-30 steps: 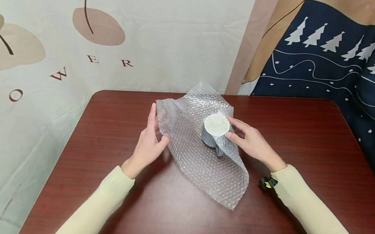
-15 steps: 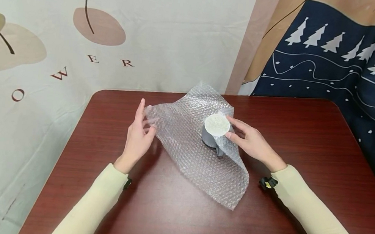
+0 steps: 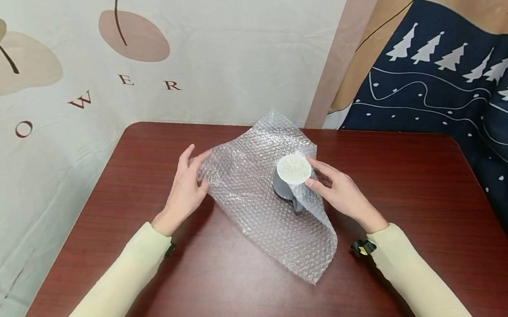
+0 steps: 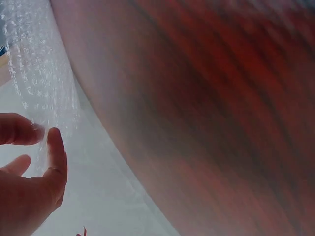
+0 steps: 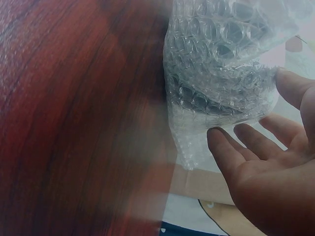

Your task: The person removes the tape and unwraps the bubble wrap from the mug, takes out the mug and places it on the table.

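A grey mug point(image 3: 282, 186) with a handle and a pale round top face stands on a sheet of clear bubble wrap point(image 3: 249, 199). The sheet's right part is folded up against the mug's side. My right hand point(image 3: 345, 193) grips the mug through this fold, thumb and fingertips near its top. Close up in the right wrist view, the fingers point(image 5: 224, 147) curve round the wrapped side. At the sheet's left corner, my left hand point(image 3: 186, 187) pinches the bubble wrap, its edge between thumb and fingers in the left wrist view point(image 4: 51, 162).
A reddish-brown wooden table point(image 3: 238, 306) lies beneath everything. Behind it hangs a pale printed cloth point(image 3: 247, 49), with a dark blue cloth point(image 3: 427, 104) with white trees at the right. A black wrist strap point(image 3: 363, 248) shows at the right sleeve.
My left hand has moved left and slightly toward me, drawing the sheet's left corner outward and flatter. The right hand and the mug have stayed in place.
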Motion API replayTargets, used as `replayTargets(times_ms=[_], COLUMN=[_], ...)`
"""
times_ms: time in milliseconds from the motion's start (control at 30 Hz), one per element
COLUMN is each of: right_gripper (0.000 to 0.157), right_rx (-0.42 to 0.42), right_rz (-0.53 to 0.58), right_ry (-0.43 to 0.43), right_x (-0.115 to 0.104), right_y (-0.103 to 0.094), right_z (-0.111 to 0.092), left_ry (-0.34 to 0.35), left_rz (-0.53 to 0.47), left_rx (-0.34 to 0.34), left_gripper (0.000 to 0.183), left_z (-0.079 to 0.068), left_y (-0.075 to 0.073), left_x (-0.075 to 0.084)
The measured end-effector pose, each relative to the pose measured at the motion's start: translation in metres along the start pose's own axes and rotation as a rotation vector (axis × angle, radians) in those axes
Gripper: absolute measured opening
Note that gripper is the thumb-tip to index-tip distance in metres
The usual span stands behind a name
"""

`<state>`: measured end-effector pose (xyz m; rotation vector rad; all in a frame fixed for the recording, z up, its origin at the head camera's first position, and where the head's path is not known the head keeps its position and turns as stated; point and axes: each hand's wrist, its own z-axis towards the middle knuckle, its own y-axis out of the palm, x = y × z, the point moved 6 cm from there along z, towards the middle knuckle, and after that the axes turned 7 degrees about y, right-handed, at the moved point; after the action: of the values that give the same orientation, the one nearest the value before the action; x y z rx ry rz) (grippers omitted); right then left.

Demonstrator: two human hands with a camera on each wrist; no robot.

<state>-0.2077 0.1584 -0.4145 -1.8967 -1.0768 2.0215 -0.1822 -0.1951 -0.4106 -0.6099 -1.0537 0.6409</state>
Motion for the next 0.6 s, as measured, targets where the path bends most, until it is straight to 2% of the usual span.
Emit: replayTargets(times_ms=[300, 433, 600], right_gripper=[0.065, 0.065, 0.065], right_rx=[0.001, 0.003, 0.003], right_rz=[-0.006, -0.011, -0.013], right_ry=[-0.001, 0.002, 0.003], right_x=[0.000, 0.001, 0.001], right_y=[0.000, -0.001, -0.001], right_z=[0.000, 0.000, 0.000], left_ry=[-0.028, 0.024, 0.112], left_rz=[0.074, 0.164, 0.310], left_rx=[-0.125, -0.158, -0.118], left_gripper=[0.066, 0.065, 0.067], left_z=[-0.001, -0.001, 0.001], left_y=[0.006, 0.008, 0.007], left_x=[-0.006, -0.007, 0.004])
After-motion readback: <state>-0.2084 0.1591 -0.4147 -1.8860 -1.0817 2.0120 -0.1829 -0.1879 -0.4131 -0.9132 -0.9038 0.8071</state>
